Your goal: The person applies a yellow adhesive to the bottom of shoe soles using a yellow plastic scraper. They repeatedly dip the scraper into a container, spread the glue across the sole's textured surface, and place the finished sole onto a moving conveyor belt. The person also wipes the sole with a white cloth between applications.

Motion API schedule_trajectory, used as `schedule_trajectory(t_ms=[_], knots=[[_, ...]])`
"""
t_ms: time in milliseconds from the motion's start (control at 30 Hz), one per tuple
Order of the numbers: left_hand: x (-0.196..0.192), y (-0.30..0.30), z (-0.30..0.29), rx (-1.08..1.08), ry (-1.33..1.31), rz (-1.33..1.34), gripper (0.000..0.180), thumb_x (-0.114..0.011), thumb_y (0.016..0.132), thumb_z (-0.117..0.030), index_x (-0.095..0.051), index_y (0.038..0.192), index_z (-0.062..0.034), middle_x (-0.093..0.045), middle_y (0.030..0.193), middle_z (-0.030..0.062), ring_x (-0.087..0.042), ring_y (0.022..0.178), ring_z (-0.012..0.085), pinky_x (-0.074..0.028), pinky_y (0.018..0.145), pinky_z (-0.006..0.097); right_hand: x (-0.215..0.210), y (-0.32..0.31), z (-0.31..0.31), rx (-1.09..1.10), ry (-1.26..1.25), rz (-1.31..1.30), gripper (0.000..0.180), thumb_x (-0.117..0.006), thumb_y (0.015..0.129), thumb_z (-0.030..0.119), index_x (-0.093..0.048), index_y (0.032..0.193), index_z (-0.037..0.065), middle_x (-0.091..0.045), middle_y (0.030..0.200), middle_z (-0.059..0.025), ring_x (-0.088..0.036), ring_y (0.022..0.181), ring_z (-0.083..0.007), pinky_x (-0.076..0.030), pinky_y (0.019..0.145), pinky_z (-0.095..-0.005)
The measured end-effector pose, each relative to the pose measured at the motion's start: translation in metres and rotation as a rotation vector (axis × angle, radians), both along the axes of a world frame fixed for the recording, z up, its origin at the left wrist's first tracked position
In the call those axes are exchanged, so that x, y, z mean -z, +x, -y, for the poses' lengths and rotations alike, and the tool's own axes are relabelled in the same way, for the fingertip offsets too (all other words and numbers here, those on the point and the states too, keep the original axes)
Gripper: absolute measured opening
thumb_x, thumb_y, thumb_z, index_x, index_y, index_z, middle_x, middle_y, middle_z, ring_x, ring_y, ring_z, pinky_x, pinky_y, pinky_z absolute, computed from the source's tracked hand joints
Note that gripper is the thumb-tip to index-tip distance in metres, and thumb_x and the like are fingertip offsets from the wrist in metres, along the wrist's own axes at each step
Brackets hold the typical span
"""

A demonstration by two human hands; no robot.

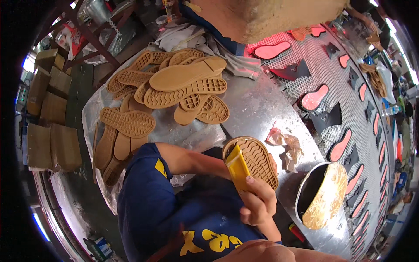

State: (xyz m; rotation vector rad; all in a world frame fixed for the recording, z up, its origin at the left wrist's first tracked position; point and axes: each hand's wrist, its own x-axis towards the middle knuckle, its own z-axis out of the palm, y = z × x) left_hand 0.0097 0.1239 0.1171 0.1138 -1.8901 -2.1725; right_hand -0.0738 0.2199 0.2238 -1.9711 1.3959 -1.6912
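Observation:
A tan shoe sole [259, 159], patterned with wavy tread and a raised rim, is held up in front of my body. My left hand [273, 165] grips it from behind; only fingertips show at its right edge, the rest is hidden. My right hand [259, 201] is closed around a flat yellow tool [238, 168], whose kind I cannot make out. The tool lies against the sole's left side, covering part of the tread. Right of my hands stands a round pot [301, 194], partly covered by a glossy, amber-coated slab [325, 198].
Several tan soles [187, 81] are heaped on the plastic-covered metal table [248, 105]. Crumpled brown paper [290, 150] lies near the pot. On the right, a mesh conveyor [331, 83] carries pink sole pieces [314, 97] and dark cut pieces [327, 118]. Cardboard boxes [54, 109] stand left.

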Motion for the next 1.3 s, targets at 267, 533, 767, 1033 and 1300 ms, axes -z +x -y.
schedule_trajectory(t_ms=[267,533,767,1033,1300], knots=[[-0.012,0.005,-0.001,0.152,0.181,0.122,0.068,-0.065,0.08,-0.01,-0.03,0.138,-0.0073,-0.054,0.103,0.0085,-0.056,0.095,0.0181,-0.045,0.089,0.034,0.0,-0.028,-0.021,0.536,0.096,0.019,0.023,-0.07,0.085,0.016,-0.049,0.087,0.005,-0.055,0.105,-0.017,-0.058,0.092,-0.0248,-0.048,0.081,-0.0348],[-0.041,-0.013,0.003,0.338,1.047,0.187,0.085,-0.06,0.075,-0.025,-0.018,0.148,-0.0069,-0.042,0.136,0.0298,-0.06,0.065,0.0148,-0.056,0.056,0.026,0.009,-0.071,-0.041,0.608,0.111,0.356,0.023,-0.051,0.09,-0.006,-0.051,0.112,-0.001,-0.054,0.119,-0.0235,-0.057,0.109,-0.0288,-0.048,0.091,-0.0364],[-0.037,-0.017,0.001,0.544,1.214,0.207,0.086,-0.064,0.072,-0.027,-0.025,0.146,-0.0075,-0.045,0.13,0.0329,-0.065,0.065,0.0241,-0.057,0.051,0.03,0.016,-0.08,-0.055,0.762,0.245,-0.137,0.013,-0.051,0.093,0.0,-0.056,0.105,-0.003,-0.062,0.107,-0.0226,-0.062,0.089,-0.024,-0.051,0.077,-0.033],[-0.031,-0.016,-0.008,0.471,1.316,0.256,0.072,-0.054,0.084,-0.037,-0.027,0.144,-0.009,-0.044,0.127,0.0372,-0.065,0.064,0.0272,-0.057,0.05,0.032,0.023,-0.068,-0.086,0.587,0.266,-0.007,0.007,-0.053,0.092,-0.001,-0.057,0.098,-0.001,-0.063,0.097,-0.0146,-0.054,0.065,-0.0128,-0.044,0.055,-0.0216],[-0.032,-0.027,-0.015,0.44,1.225,0.197,0.065,-0.039,0.093,-0.048,-0.031,0.142,-0.0064,-0.046,0.129,0.0357,-0.063,0.06,0.0177,-0.054,0.047,0.027,0.021,-0.035,-0.087,0.415,0.256,-0.018,0.01,-0.058,0.085,-0.004,-0.06,0.092,0.002,-0.065,0.093,-0.0182,-0.064,0.07,-0.0214,-0.05,0.057,-0.0275]])
